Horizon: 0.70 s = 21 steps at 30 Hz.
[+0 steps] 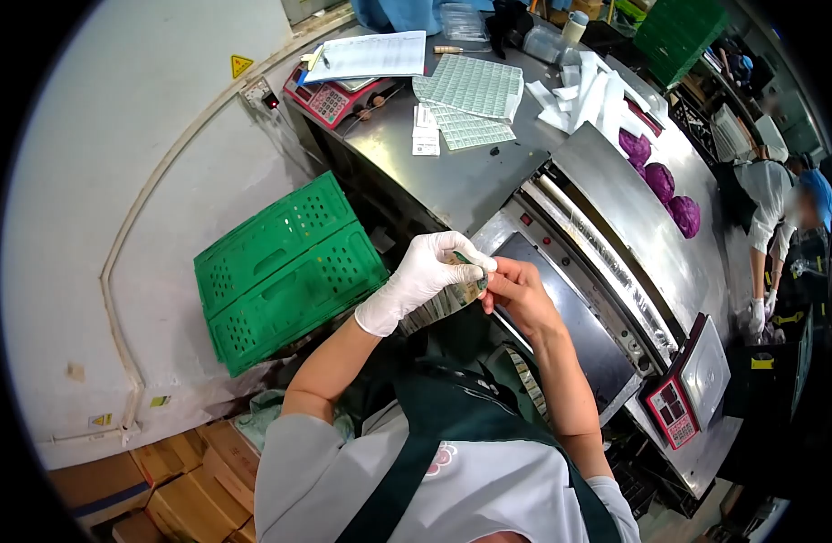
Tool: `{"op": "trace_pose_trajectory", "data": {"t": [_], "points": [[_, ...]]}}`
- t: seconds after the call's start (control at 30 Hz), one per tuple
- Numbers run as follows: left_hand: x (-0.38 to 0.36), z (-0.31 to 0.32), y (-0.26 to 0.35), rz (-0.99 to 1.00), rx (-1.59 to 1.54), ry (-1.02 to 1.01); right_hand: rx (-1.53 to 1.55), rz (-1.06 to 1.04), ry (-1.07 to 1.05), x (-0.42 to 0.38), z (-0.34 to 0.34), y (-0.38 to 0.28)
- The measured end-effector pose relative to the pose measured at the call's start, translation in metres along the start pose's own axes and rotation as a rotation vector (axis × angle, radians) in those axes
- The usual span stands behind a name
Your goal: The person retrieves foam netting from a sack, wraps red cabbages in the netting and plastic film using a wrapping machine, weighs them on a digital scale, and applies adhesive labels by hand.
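Observation:
In front of my apron, both hands meet close to the steel table's edge. My left hand [425, 276], in a white glove, is closed on what looks like a strip of printed labels [441, 308], which curls below the palm. The bare fingers of my right hand [524, 297] pinch at the strip's end, touching the gloved fingertips. Exactly what lies between the right fingertips is partly hidden. Just beyond my right hand is a wrapping machine [570, 317] with a dark flat plate and a roll of clear film [606, 262].
Green crates [289, 271] stand at left. On the steel table [389, 145] are label sheets [470, 90], a clipboard [366, 56] over a red scale [330, 104], and purple cabbages [660, 181]. Another scale [687, 380] sits right. A co-worker [769, 208] bends at far right.

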State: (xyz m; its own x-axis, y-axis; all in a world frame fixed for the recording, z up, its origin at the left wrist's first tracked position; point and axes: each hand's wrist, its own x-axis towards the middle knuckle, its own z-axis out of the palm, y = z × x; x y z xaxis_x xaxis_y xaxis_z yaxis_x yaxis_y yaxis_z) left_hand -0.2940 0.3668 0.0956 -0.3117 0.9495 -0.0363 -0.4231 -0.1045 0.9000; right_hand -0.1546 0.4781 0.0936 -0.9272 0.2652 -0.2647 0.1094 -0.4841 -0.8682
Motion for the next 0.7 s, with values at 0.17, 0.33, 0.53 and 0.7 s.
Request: {"op": "trace_pose_trajectory", "data": {"t": [0.17, 0.33, 0.53, 0.7], "points": [[0.011, -0.014, 0.0, 0.008, 0.017, 0.046, -0.121, -0.047, 0.184, 0.012, 0.004, 0.008], [0.044, -0.064, -0.019, 0.045, 0.256, 0.432, -0.257, -0.026, 0.191, 0.004, 0.004, 0.027], [0.095, -0.17, -0.094, -0.078, 0.162, 0.725, -0.232, 0.06, 0.229, -0.011, -0.002, 0.058], [0.108, -0.202, -0.125, -0.042, 0.285, 0.735, -0.21, 0.108, 0.338, -0.023, -0.011, 0.078]]}}
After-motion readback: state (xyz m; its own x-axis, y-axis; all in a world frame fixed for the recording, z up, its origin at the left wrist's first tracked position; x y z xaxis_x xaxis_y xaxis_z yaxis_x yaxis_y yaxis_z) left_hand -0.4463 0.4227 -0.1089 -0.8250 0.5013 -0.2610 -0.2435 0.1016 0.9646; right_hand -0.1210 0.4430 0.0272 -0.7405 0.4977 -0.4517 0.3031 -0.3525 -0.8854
